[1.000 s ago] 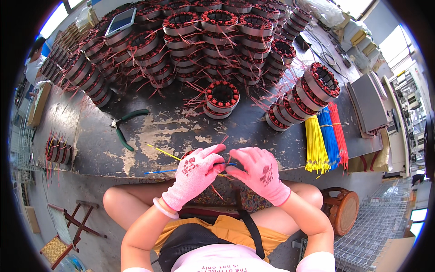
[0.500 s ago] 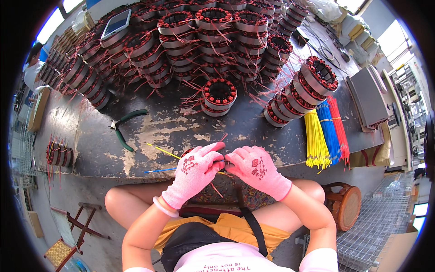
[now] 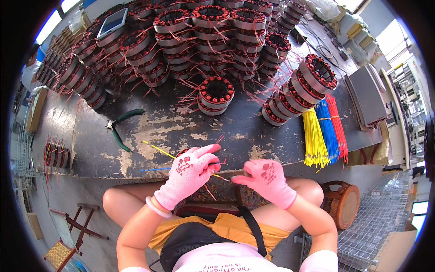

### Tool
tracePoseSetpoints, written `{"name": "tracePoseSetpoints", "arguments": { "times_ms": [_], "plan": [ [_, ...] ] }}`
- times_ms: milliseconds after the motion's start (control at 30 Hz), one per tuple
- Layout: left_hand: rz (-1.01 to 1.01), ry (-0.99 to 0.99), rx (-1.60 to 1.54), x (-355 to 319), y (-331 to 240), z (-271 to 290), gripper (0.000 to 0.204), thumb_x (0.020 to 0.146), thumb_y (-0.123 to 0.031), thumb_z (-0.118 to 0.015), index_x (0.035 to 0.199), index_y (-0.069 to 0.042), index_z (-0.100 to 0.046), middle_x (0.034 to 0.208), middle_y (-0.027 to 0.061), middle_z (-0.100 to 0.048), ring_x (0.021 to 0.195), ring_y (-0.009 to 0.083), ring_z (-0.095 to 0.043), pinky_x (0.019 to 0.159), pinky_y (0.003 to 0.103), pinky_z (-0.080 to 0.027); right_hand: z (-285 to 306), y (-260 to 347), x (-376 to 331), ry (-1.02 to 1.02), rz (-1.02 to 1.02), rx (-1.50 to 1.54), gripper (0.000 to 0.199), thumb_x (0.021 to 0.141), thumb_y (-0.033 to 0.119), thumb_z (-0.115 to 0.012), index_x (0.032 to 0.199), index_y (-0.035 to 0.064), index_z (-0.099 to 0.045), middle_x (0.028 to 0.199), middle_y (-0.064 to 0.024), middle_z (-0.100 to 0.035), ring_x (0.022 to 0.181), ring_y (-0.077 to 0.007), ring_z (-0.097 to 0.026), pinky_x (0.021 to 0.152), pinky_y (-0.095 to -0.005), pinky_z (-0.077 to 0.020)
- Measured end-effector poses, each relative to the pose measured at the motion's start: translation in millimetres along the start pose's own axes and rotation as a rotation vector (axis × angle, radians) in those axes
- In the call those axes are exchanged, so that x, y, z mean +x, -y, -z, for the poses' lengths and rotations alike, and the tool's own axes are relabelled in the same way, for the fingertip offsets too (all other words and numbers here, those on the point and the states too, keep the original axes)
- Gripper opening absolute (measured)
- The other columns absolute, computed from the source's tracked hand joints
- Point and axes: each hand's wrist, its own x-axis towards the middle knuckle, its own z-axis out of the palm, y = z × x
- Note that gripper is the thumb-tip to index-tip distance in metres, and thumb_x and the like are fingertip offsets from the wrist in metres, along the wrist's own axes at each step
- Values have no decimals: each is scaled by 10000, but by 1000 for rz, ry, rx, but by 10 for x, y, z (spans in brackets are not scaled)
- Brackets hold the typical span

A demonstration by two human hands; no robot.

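My left hand [image 3: 188, 168], in a pink glove, is closed on a yellow wire [image 3: 158, 148] and a blue wire [image 3: 156, 169], whose ends stick out on both sides of the fingers. Thin red lead wires [image 3: 220, 139] also come out around it. Behind the glove peeks the red edge of a wound stator [image 3: 182, 153], mostly hidden at the table's front edge. My right hand [image 3: 268, 181], gloved alike, hovers just right of the wire ends, thumb stretched out and apart from the curled fingers, with nothing visible in it.
Green-handled cutters [image 3: 118, 129] lie on the worn dark table [image 3: 90, 145]. Stacked stators [image 3: 210, 34] fill the back; a short stack [image 3: 216, 95] and a leaning column [image 3: 299, 93] stand nearer. Yellow [image 3: 315, 140], blue [image 3: 327, 131] and red wire bundles [image 3: 336, 127] hang over the right edge.
My right hand has come away from the left and moved a little right and down. The wire ends by the left fingers are now uncovered, and my left hand has shifted slightly left.
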Motion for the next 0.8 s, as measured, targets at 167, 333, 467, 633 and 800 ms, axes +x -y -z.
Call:
{"name": "tracePoseSetpoints", "arguments": {
  "times_ms": [167, 333, 467, 633, 800],
  "plan": [
    [10, -5, -10, -11, 15, -19, 176, 765, -58, -704, 939, -68, -687, 1267, 69, -681, 972, 309, -655, 862, 412, -527, -106, 181, 286, -567, 343, -158, 404, 729, 231, -826, 1102, 141, -696, 1008, 17, -674, 756, -186, -653, 649, -356, -507],
    [-6, -12, 1, -2, -6, -23, 168, 773, -61, -706, 939, -66, -679, 1263, 67, -682, 942, 310, -653, 850, 409, -528, -257, 133, 287, -392, 197, 191, 233, 834, 186, -757, 1038, 97, -685, 920, -22, -674, 747, -172, -641, 647, -327, -505],
    [-23, -20, 25, -10, 7, -26, 154, 778, -61, -704, 929, -68, -677, 1260, 69, -684, 923, 306, -654, 838, 408, -528, -57, 215, 316, 224, -322, 1054, 154, 947, 205, -621, 979, 61, -667, 834, -45, -662, 723, -146, -618, 653, -301, -489],
    [-3, -13, -3, -1, 2, -16, 163, 773, -59, -704, 932, -76, -677, 1259, 63, -684, 917, 305, -656, 839, 413, -524, 77, 111, 334, -51, 93, 299, 185, 904, 245, -669, 1015, 98, -643, 880, -33, -635, 803, -163, -614, 684, -308, -479],
    [-35, -28, 5, -7, 39, -42, 176, 769, -57, -709, 941, -79, -680, 1267, 60, -682, 918, 290, -658, 857, 411, -518, 3, 102, 401, -296, 489, -260, 235, 824, 312, -714, 915, 130, -595, 820, -30, -564, 840, -184, -620, 709, -324, -479]
  ]
}}
